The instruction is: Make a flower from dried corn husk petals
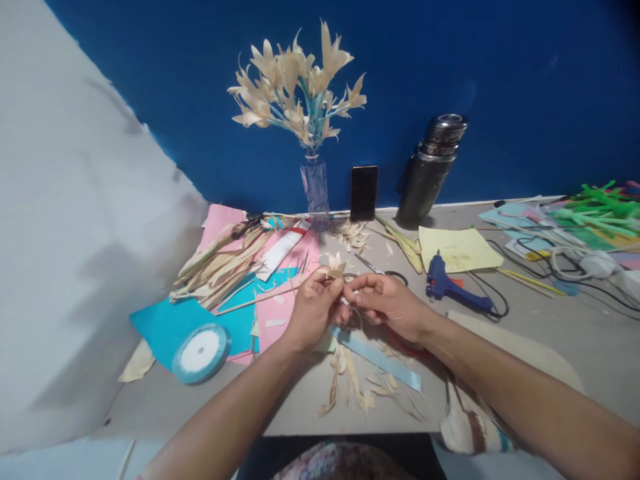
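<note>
My left hand (pixel 314 303) is closed around the base of a small cream husk flower (pixel 337 268), whose petals stick up above the thumb. Close against it, my right hand (pixel 387 303) has its thumb and fingers pinched together. A small whitish bit shows between the two hands, too little of it to name. Below them lies a light blue ribbon strip (pixel 380 360) among dried husk scraps (pixel 350 380). Just beyond the hands is a pair of scissors (pixel 395 275), partly covered. A thin stick (pixel 255 300) runs leftward from behind my left hand.
Husk flowers (pixel 300 80) stand in a clear bottle (pixel 315 190), beside a phone (pixel 364 193) and a flask (pixel 430 173). A blue glue gun (pixel 455 287) with its cord lies right. At left are a ribbon roll (pixel 201 353) and dried husks (pixel 225 260).
</note>
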Demonstrator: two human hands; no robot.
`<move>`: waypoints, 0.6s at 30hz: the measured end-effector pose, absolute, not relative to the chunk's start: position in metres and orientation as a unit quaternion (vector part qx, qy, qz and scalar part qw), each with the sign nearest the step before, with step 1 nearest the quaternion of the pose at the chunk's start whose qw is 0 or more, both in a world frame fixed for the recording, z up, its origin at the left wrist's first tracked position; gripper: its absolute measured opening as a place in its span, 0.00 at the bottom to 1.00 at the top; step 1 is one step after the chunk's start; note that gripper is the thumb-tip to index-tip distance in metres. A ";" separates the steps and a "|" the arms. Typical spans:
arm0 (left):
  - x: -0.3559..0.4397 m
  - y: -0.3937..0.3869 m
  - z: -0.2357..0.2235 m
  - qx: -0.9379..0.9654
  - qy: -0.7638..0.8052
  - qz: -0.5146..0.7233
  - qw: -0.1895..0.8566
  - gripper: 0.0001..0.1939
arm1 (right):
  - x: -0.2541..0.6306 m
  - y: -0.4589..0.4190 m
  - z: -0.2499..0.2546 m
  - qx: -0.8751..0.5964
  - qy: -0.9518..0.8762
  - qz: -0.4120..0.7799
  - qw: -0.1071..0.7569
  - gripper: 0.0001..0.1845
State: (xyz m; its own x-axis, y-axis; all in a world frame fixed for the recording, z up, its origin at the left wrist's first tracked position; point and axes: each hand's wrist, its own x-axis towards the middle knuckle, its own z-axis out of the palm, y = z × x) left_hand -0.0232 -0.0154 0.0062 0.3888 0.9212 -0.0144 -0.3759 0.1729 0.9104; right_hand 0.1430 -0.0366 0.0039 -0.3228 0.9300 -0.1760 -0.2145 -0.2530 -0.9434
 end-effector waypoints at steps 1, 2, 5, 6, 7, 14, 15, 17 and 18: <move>-0.023 -0.016 0.006 0.452 0.305 0.459 0.701 0.15 | 0.143 -0.037 0.005 -0.419 -0.459 0.669 0.409 0.21; -0.022 -0.016 0.006 0.454 0.306 0.457 0.701 0.15 | 0.144 -0.037 0.007 -0.441 -0.483 0.643 0.400 0.22; -0.022 -0.015 0.006 0.452 0.312 0.458 0.699 0.15 | 0.147 -0.039 0.012 -0.531 -0.605 0.442 0.396 0.16; -0.022 -0.014 0.006 0.452 0.318 0.463 0.693 0.15 | 0.148 -0.040 0.014 -0.549 -0.644 0.352 0.401 0.11; -0.022 -0.014 0.006 0.452 0.324 0.469 0.686 0.15 | 0.148 -0.041 0.016 -0.552 -0.675 0.273 0.406 0.07; -0.020 -0.016 0.006 0.510 0.373 0.466 0.620 0.12 | 0.150 -0.048 0.021 -0.490 -0.792 0.145 0.335 0.10; -0.020 -0.017 0.006 0.522 0.376 0.461 0.611 0.12 | 0.150 -0.048 0.022 -0.492 -0.796 0.145 0.322 0.10; -0.020 -0.018 0.005 0.541 0.382 0.452 0.597 0.11 | 0.150 -0.048 0.022 -0.490 -0.803 0.146 0.305 0.10; -0.020 -0.019 0.005 0.548 0.385 0.449 0.591 0.11 | 0.149 -0.048 0.022 -0.488 -0.807 0.144 0.298 0.10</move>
